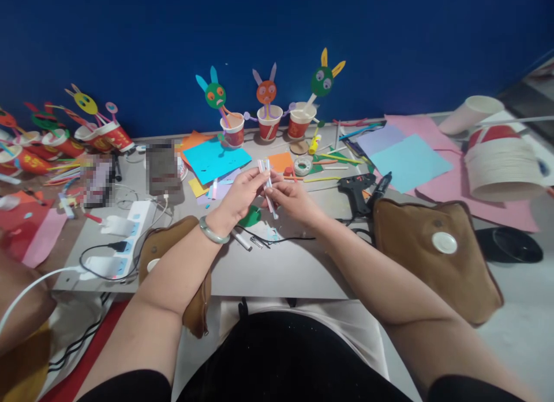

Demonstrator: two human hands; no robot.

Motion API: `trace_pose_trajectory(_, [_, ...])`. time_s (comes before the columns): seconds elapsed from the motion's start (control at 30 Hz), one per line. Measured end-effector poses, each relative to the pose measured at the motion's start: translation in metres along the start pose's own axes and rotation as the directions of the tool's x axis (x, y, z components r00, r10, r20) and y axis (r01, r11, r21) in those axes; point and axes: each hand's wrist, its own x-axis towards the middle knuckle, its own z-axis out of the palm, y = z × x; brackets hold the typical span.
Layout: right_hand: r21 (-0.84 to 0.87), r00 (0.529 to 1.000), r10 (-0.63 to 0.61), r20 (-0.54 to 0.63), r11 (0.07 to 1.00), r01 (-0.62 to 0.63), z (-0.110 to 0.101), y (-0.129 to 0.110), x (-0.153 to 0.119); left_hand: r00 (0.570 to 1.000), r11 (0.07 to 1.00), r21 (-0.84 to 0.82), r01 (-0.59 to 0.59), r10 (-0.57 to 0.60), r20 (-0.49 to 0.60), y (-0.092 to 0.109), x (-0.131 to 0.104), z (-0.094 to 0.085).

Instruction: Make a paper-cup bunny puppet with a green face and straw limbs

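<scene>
pale sticks (270,203) partly covered by hands (243,193), phone (163,170) blurred, co-worker's arm (29,310) cut off

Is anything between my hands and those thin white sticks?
Nothing visible is in the way: your left hand and right hand both hold the white sticks directly. The green paper lies on the table, not between them.

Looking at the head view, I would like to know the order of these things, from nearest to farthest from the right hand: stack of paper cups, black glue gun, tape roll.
1. Tape roll: just beyond the right hand, slightly to its right.
2. Black glue gun: farther to the right.
3. Stack of paper cups: at the far right.
</scene>
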Motion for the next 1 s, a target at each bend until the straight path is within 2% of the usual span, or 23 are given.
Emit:
trace_pose_trajectory(0.17, [-0.004,1.0,-0.019,0.018,1.0,0.019,0.002,-0.002,-0.001,0.999,0.999,-0.011,0.052,-0.052,0.005,-0.002,0.0,0.002])
trace_pose_trajectory(0.37, [0.007,0.999,-0.036,0.029,0.999,0.035,0.003,-0.004,-0.002,1.0,0.999,-0.032,-0.01,0.01,0.003,-0.005,0.001,0.002])
trace_pose_trajectory(0.5, [0.011,1.0,-0.008,0.025,1.0,0.007,0.003,-0.002,-0.002,0.999,0.999,-0.052,-0.001,-0.001,-0.039,-0.001,-0.003,0.006])
trace_pose_trajectory(0.67, [-0.04,0.999,0.02,0.049,0.999,-0.018,0.008,0.001,-0.003,0.99,0.986,-0.166,-0.017,-0.007,-0.139,0.004,-0.003,0.009])
trace_pose_trajectory(0.77, [-0.207,0.993,0.034,0.111,0.978,-0.01,0.002,-0.01,-0.006,0.977,0.973,-0.212,-0.094,0.049,-0.206,0.004,0.002,0.007])
trace_pose_trajectory(0.83, [-0.453,0.988,0.05,0.145,0.891,0.022,-0.012,-0.025,-0.007,0.968,0.966,-0.22,-0.135,0.081,-0.238,0.004,0.005,0.004])
trace_pose_trajectory(0.87, [-0.595,0.989,0.056,0.139,0.803,0.038,-0.023,-0.034,-0.005,0.965,0.964,-0.221,-0.147,0.091,-0.245,0.004,0.005,0.003])
trace_pose_trajectory(0.93, [-0.8,0.999,0.037,0.011,0.6,-0.013,-0.053,-0.05,0.004,0.965,0.963,-0.223,-0.15,0.095,-0.243,0.004,0.006,0.002])
trace_pose_trajectory(1.0, [-0.907,0.983,0.009,-0.183,0.385,-0.172,-0.088,-0.061,0.02,0.971,0.963,-0.233,-0.132,0.078,-0.227,0.005,0.005,0.003])
